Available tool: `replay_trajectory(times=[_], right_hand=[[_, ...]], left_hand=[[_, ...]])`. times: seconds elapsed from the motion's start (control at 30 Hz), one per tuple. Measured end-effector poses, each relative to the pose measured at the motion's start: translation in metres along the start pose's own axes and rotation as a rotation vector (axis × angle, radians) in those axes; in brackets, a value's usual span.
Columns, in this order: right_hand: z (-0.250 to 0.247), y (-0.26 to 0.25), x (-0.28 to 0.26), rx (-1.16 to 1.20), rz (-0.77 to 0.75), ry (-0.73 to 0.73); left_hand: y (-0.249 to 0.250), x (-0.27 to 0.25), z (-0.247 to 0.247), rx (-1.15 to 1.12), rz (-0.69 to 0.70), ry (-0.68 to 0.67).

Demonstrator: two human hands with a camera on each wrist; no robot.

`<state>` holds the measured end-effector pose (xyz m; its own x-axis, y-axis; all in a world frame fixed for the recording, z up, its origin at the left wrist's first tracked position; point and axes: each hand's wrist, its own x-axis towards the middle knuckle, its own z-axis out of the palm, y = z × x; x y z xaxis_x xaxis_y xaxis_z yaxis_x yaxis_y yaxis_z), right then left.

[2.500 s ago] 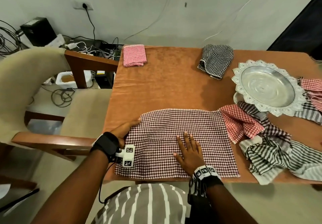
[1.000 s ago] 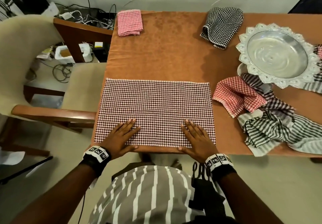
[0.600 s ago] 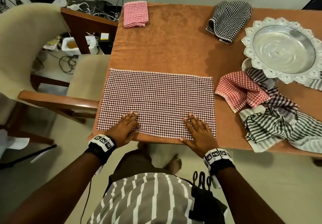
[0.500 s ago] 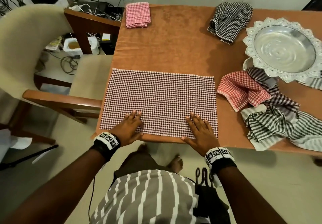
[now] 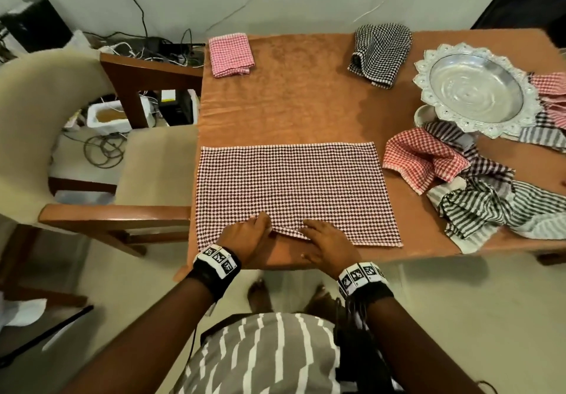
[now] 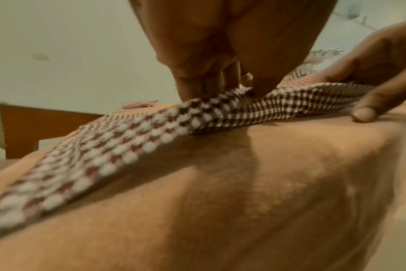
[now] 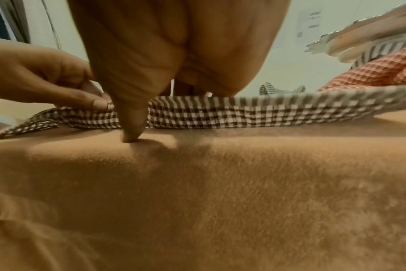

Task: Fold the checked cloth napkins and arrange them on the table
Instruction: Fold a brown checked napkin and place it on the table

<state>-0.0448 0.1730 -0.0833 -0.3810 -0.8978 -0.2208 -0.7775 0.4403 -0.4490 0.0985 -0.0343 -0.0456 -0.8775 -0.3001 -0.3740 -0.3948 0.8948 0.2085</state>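
Table (image 5: pixel 291 112) covered in orange-brown cloth, against a pale wall, cream armchair (image 5: pixel 76 136) at 9 o'clock. Maroon checked napkin (image 5: pixel 294 191) lies flat at the near edge; left hand (image 5: pixel 245 237) and right hand (image 5: pixel 324 240), close together at 6 o'clock, each pinch its near hem, lifted slightly. Folded pink napkin (image 5: pixel 231 50) at 11 o'clock, black checked napkin (image 5: pixel 379 52) at 1 o'clock. Silver tray (image 5: pixel 477 87) and heap of loose cloths (image 5: pixel 477 197) at 3 o'clock.

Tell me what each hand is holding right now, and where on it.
Both the left hand and right hand pinch the dark-red checked napkin at the middle of its near edge, lifting it slightly off the table.
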Motion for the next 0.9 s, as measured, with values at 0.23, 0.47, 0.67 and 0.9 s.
replay_trajectory(times=[0.23, 0.47, 0.67, 0.9], right_hand=[[-0.011, 0.005, 0.003, 0.100, 0.291, 0.176], [-0.014, 0.042, -0.020, 0.151, 0.231, 0.226], [-0.029, 0.085, -0.052, 0.143, 0.326, 0.327], [-0.046, 0.116, -0.089, 0.233, 0.445, 0.557]], left_hand=[[-0.032, -0.017, 0.004, 0.096, 0.151, -0.096], [-0.057, -0.019, 0.012, -0.203, 0.150, 0.022], [-0.088, -0.032, 0.020, -0.436, 0.087, 0.240], [-0.114, -0.048, 0.021, -0.577, -0.044, 0.407]])
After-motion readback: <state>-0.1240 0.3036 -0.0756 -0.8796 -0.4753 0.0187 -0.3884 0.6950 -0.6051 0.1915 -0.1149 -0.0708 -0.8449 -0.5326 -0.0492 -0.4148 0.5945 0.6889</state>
